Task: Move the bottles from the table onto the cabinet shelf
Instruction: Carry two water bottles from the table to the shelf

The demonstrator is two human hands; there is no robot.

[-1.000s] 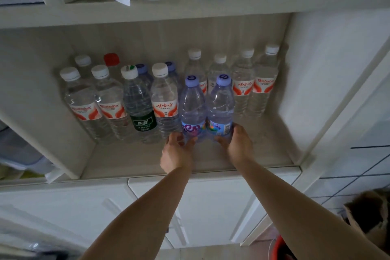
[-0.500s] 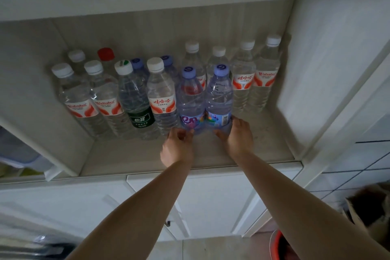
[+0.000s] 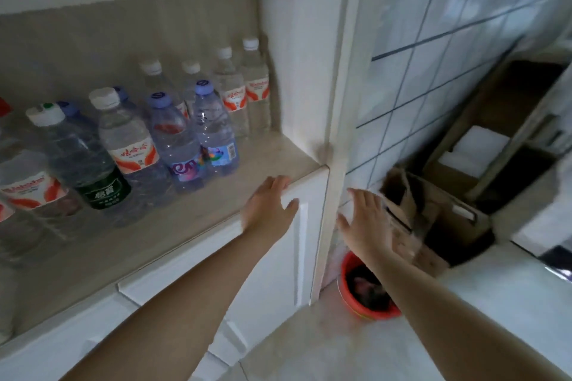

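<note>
left hand [image 3: 268, 206] open, right hand [image 3: 368, 221] open

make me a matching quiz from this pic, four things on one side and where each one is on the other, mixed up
Things:
1. green-label bottle
2. red bucket
3. cardboard box
4. left hand

Places:
A. on the floor, under the right forearm
B. at the shelf's front edge, holding nothing
C. on the shelf among the other bottles
D. against the tiled wall, right of the cabinet

Pairs: 1-C, 2-A, 3-D, 4-B
</note>
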